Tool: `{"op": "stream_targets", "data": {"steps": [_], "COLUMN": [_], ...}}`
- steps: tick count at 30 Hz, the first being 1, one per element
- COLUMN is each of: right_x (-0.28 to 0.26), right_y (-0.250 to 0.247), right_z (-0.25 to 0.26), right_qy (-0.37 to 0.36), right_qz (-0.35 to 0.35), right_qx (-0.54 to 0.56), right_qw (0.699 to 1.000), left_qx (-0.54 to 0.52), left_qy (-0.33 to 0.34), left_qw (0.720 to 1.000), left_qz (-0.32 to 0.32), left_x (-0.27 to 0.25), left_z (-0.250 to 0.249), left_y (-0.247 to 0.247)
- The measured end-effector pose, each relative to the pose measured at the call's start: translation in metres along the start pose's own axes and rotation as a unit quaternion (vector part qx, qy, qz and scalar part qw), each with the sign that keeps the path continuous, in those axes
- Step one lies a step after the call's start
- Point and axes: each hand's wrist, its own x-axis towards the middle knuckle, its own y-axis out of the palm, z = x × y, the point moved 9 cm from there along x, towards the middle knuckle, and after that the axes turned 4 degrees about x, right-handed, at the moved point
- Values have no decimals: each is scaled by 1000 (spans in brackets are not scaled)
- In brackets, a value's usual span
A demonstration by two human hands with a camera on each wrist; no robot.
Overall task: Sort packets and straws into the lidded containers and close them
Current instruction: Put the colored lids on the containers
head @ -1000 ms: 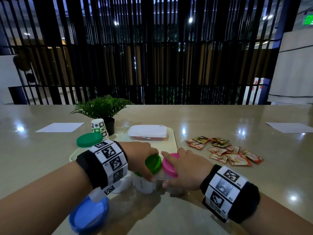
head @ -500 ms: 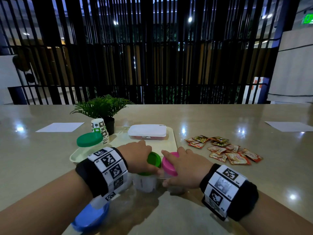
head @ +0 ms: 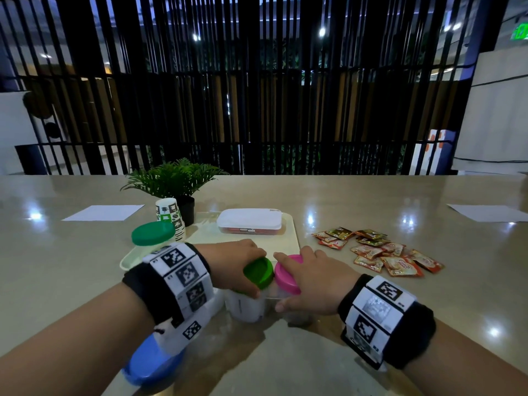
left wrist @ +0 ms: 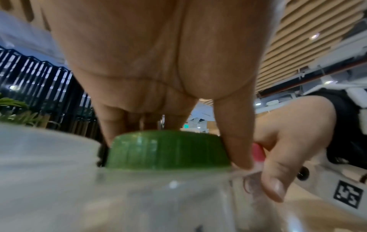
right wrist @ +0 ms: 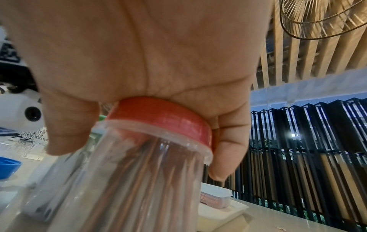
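Note:
Two clear jars stand side by side at the near edge of the table. My left hand grips the green lid of the left jar from above; in the left wrist view the thumb and fingers curl round this green lid. My right hand grips the pink lid of the right jar. The right wrist view shows the pink lid under my palm and brown straws inside its jar. A pile of sauce packets lies loose at the right.
A cream tray behind the jars holds a white-lidded box and a green-lidded jar. A blue-lidded jar stands under my left wrist. A paper cup, a potted plant and paper sheets lie farther back.
My left hand has turned a little on the green lid, which now looks more tilted. The right hand has stayed on the pink lid.

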Motion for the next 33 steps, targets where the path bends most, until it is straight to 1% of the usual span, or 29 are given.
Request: {"op": "stream_targets", "data": {"steps": [2, 3, 6, 7, 9, 10, 12, 14, 16, 18, 23, 28, 30, 33], "right_x": [-1, -1, -1, -1, 0, 0, 0, 0, 0, 0, -1, -1, -1, 0], "right_y": [0, -1, -2, -2, -1, -1, -1, -1, -1, -1, -2, -2, -2, -2], "right_z": [1, 1, 1, 1, 0, 0, 0, 0, 0, 0, 0, 0, 1, 0], "right_qy": [-1, -2, -2, -2, -3, -4, -5, -4, -4, -7, -7, -7, -6, -5], "right_qz": [2, 2, 1, 0, -2, -4, -3, 1, 2, -2, -6, -3, -2, -5], "right_qx": [-1, -2, 1, 2, 0, -1, -2, -2, -4, -5, -2, 1, 1, 1], "right_qw": [1000, 1000, 1000, 1000, 1000, 1000, 1000, 1000, 1000, 1000, 1000, 1000, 1000, 1000], "left_qx": [-22, -20, 13, 34, 72, 78, 67, 27, -9, -14, -14, 5, -4, -26], "left_qy": [19, 9, -83, -109, -127, -124, -97, -57, -31, -26, -48, -22, -15, -18], "left_qw": [1000, 1000, 995, 992, 988, 988, 993, 998, 999, 999, 998, 1000, 1000, 999], "left_qz": [12, 6, -50, -57, -53, -50, -31, 7, 23, 13, -24, 1, -5, -31], "left_x": [-3, -4, -6, -6, -5, -4, -3, -3, -4, -5, -2, 0, 0, 0], "left_z": [3, 7, 22, 23, 19, 17, 14, 13, 14, 15, 11, 9, 7, 5], "left_y": [-1, -2, -8, -8, -4, -3, -2, 1, 2, 1, -1, 4, 5, 10]}}
